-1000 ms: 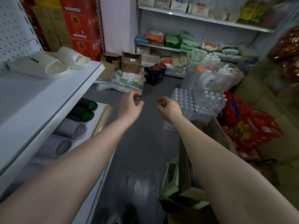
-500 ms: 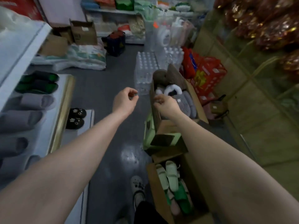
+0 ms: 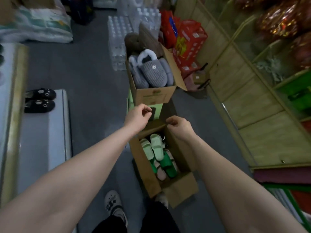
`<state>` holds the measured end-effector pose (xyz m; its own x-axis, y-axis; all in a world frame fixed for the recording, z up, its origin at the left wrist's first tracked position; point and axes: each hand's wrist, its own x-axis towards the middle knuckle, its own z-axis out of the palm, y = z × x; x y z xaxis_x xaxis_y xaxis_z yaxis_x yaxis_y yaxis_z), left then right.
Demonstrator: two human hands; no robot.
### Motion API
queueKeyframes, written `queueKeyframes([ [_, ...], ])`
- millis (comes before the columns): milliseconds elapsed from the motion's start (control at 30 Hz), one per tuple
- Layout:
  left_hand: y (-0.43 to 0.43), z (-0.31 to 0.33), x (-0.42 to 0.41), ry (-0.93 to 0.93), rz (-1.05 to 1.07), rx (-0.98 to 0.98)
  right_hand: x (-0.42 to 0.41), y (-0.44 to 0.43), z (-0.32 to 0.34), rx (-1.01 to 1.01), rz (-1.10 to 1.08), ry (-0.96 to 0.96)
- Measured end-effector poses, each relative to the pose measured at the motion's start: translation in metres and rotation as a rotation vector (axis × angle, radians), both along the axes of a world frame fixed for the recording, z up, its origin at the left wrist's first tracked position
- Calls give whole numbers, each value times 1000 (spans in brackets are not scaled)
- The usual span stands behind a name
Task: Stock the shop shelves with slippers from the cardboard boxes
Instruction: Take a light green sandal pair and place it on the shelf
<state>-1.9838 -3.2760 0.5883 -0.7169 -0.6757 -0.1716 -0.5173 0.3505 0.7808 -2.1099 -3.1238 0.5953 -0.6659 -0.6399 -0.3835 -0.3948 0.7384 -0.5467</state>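
Our left grip [image 3: 137, 117] hangs loosely curled and empty; our right grip [image 3: 180, 126] curls at the far flap of the near cardboard box [image 3: 143, 172], whether pinching we cannot tell; green slippers [image 3: 156, 147] lie inside; grey floor [image 3: 94, 81] runs left to the shelf [image 3: 45, 132] edge; the far box [image 3: 154, 96] print is blurred.

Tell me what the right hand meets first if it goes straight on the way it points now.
Probably the far flap of the near cardboard box, just ahead of the right hand and its curled fingers; depth is unclear.
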Motion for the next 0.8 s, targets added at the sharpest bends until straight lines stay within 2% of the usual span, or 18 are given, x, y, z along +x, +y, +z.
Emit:
queueKeyframes([
  [133,42,-31,-29,-83,-47,32,-24,44,-29,59,-22,-84],
  [433,95,-128,-78,-213,0,163,-90,98,-128,121,-47,-256],
  [600,93,-201,-88,-305,18,227,-103,109,-201,201,-21,-329],
  [800,69,-307,-99,-421,0,284,-114,106,-300,289,-106,-397],
])
